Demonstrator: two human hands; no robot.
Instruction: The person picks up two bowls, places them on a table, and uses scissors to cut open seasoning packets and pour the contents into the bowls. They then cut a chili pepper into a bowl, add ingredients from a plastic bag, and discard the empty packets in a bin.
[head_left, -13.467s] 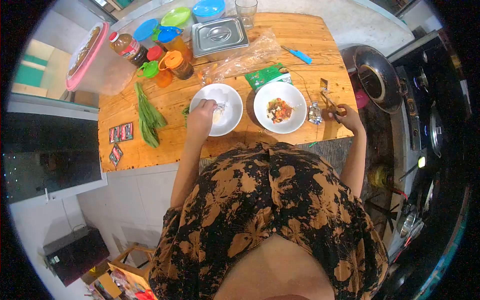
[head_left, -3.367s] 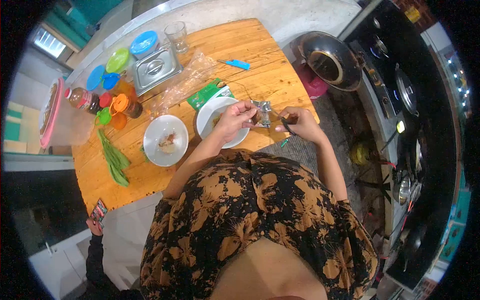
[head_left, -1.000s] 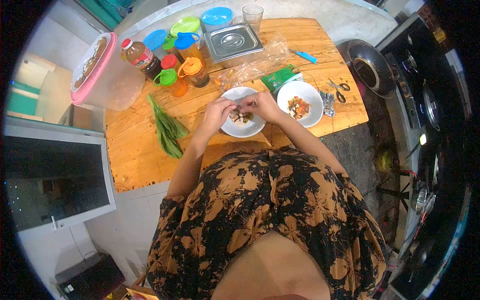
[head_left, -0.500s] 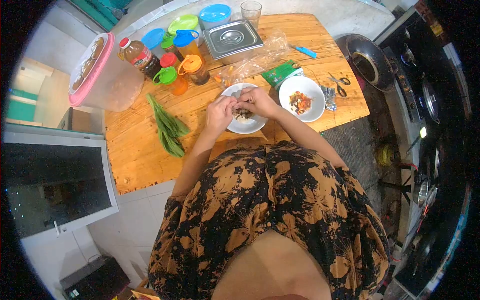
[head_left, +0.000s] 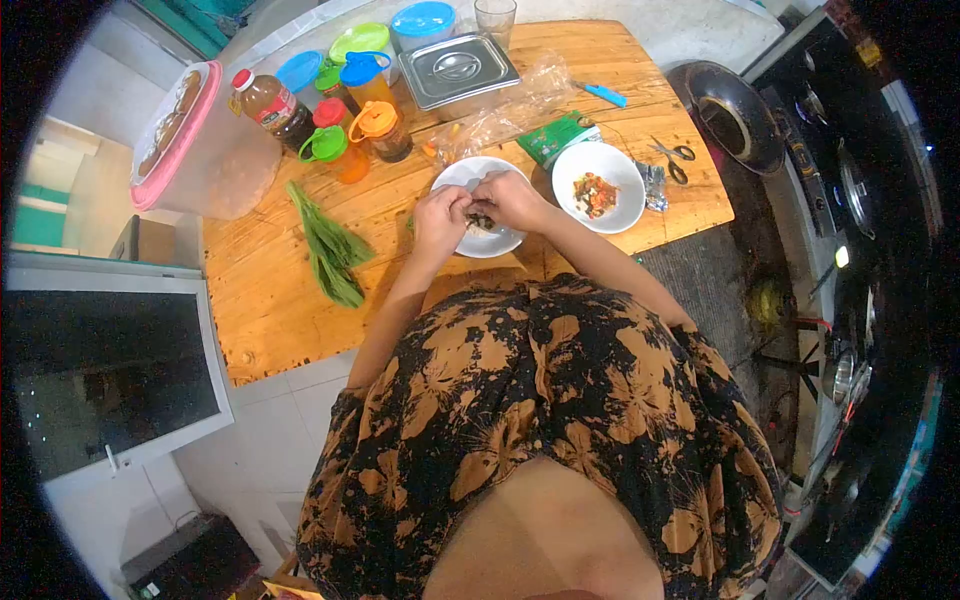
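Observation:
Over a white bowl [head_left: 452, 176] my left hand [head_left: 439, 222] and my right hand [head_left: 511, 201] meet, fingertips pinched together. A small greyish piece seems to show between them, too small to name. Dark and pale food bits [head_left: 482, 222] lie in that bowl below my fingers, partly hidden by the hands. To the right stands a second white bowl [head_left: 627, 208] holding chopped red and orange food [head_left: 596, 194]. A bunch of green leaves [head_left: 330, 248] rests on the wooden table left of my left hand.
Behind the bowls are a crumpled clear plastic bag [head_left: 500, 112], a green packet [head_left: 556, 137], a blue-handled knife [head_left: 606, 95] and scissors [head_left: 678, 162]. Coloured-lid bottles [head_left: 341, 153], a sauce bottle [head_left: 272, 108], a lidded steel container [head_left: 460, 72] and a wok [head_left: 735, 120] stand farther out.
The view has shifted slightly, so the table things sit a little up and left. My hands stay pinched together over the same bowl, with only small finger movement.

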